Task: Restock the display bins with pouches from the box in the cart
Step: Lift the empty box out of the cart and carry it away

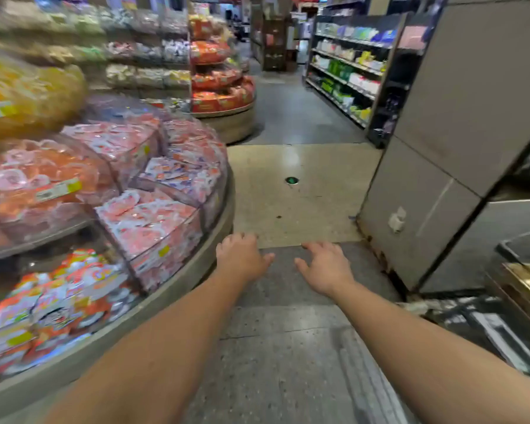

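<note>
- 2 bare forearms are stretched forward over the grey speckled floor (288, 347), palms turned down.
- The left hand (240, 258) is held above the floor just beside the rim of the round display stand (178, 289); its fingers are loosely bent and nothing is held in it.
- The right hand (325, 267) is held a little apart from the left, with fingers spread and relaxed, and nothing is grasped by it either.
- The display bins (153, 228) are set in tiers on the round stand at the left, divided into wedge-shaped compartments by clear walls.
- The bins nearest the hands are filled with pink and white pouches (141, 218); the lower tier is stocked with orange, white and blue packets (58, 301).
- Yellow bags (28, 90) are piled on a higher tier, blurred by motion.
- A second round stand of orange packs (221, 87) is seen farther down the aisle.
- A shelf unit (346, 68) with green and white goods is placed along the right side of the aisle.
- A grey panelled pillar (441, 148) is seen at the right, with a small white fitting low on its side.
- A green round mark (292, 180) is set in the pale floor strip ahead of the hands.
- The cart and the box cannot be made out with certainty in this view; only blurred metal and gold edges are shown at the far right.
</note>
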A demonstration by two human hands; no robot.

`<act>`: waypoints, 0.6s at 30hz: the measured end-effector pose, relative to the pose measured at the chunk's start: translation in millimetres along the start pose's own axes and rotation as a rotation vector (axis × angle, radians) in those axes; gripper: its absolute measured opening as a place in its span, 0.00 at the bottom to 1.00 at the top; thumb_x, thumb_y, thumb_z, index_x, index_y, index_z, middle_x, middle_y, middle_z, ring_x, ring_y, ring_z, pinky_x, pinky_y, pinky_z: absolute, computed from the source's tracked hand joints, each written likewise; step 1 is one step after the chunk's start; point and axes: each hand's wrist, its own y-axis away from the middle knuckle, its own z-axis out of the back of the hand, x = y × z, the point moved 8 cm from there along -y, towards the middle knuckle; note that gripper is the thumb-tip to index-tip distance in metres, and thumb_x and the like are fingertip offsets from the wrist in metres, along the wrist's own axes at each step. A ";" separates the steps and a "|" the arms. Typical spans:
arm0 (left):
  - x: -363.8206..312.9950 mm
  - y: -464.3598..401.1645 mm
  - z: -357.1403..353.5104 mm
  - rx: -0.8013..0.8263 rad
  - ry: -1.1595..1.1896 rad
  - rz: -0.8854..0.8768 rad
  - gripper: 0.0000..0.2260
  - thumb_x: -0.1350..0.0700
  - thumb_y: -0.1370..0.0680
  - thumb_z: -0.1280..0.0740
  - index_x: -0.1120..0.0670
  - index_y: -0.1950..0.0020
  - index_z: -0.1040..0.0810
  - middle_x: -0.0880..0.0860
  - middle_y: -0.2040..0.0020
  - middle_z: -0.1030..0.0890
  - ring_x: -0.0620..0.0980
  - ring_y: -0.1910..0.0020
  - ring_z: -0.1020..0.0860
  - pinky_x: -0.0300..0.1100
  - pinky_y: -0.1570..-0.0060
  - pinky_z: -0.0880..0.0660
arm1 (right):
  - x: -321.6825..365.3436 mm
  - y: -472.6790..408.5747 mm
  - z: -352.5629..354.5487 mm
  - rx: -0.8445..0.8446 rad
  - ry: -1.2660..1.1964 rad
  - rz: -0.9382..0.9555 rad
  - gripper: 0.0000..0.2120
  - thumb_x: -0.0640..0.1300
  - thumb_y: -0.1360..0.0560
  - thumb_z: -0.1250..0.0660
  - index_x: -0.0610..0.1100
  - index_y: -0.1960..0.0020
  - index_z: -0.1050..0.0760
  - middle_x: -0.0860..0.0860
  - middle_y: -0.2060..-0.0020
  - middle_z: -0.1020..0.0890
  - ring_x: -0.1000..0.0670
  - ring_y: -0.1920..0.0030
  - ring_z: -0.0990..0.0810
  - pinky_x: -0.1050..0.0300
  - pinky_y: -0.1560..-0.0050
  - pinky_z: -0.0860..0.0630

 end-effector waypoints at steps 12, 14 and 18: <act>-458.2 37.6 -138.4 0.142 -0.064 -0.685 0.30 0.34 0.26 0.38 0.51 0.31 0.31 0.57 0.34 0.28 0.60 0.32 0.32 0.54 0.32 0.35 | -395.9 140.4 143.8 -0.293 -0.030 -0.625 0.25 0.58 0.23 0.39 0.48 0.29 0.32 0.45 0.32 0.29 0.41 0.32 0.34 0.49 0.33 0.35; -509.8 32.2 -161.1 0.161 -0.077 -0.749 0.31 0.33 0.27 0.38 0.51 0.31 0.31 0.56 0.33 0.28 0.59 0.31 0.32 0.53 0.33 0.35 | -443.8 145.3 155.8 -0.303 -0.034 -0.704 0.25 0.58 0.23 0.40 0.49 0.29 0.32 0.45 0.32 0.30 0.41 0.31 0.34 0.48 0.33 0.34; -613.4 3.9 -199.4 0.194 -0.081 -0.845 0.31 0.34 0.26 0.39 0.49 0.29 0.32 0.54 0.30 0.30 0.56 0.29 0.34 0.52 0.31 0.36 | -538.2 140.7 184.1 -0.340 -0.051 -0.824 0.26 0.59 0.23 0.39 0.49 0.29 0.33 0.45 0.31 0.31 0.42 0.31 0.35 0.47 0.32 0.32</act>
